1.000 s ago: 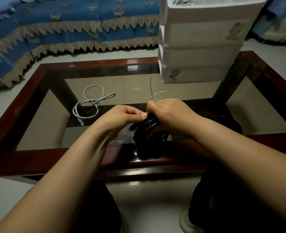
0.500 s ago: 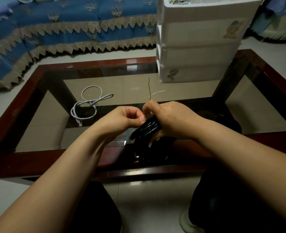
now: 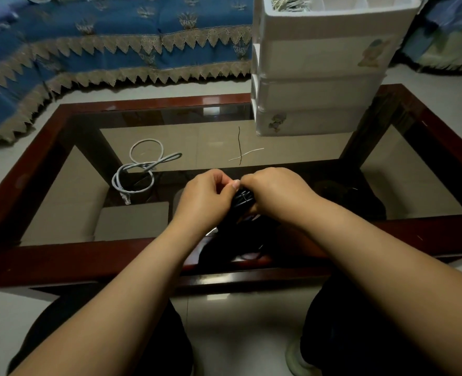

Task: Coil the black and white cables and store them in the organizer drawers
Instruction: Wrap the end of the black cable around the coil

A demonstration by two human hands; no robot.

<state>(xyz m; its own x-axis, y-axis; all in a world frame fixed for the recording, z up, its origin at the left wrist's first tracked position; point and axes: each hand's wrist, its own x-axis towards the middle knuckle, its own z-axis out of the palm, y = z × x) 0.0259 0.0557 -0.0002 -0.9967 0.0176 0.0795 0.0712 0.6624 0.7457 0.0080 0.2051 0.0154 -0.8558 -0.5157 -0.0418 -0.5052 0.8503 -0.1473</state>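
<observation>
A coiled black cable (image 3: 243,199) sits between my two hands over the near side of the glass table. My right hand (image 3: 274,195) grips the bundle from the right, its fingers curled over the top. My left hand (image 3: 206,198) pinches something small at the top of the bundle with thumb and fingertips; what it pinches is too small to tell. The white cable (image 3: 139,169) lies in loose loops on the glass to the left, untouched. The white organizer (image 3: 319,90) with stacked drawers stands at the table's far right.
A thin black tie and a thin white tie (image 3: 244,154) lie crossed on the glass (image 3: 205,147) beyond my hands. The dark red table frame (image 3: 61,263) runs along the near edge. A blue sofa cover (image 3: 110,39) fills the background. My knees are below the table edge.
Both hands have stayed on the black bundle and drawn closer together at its top. The white cable and the two loose ties have not moved.
</observation>
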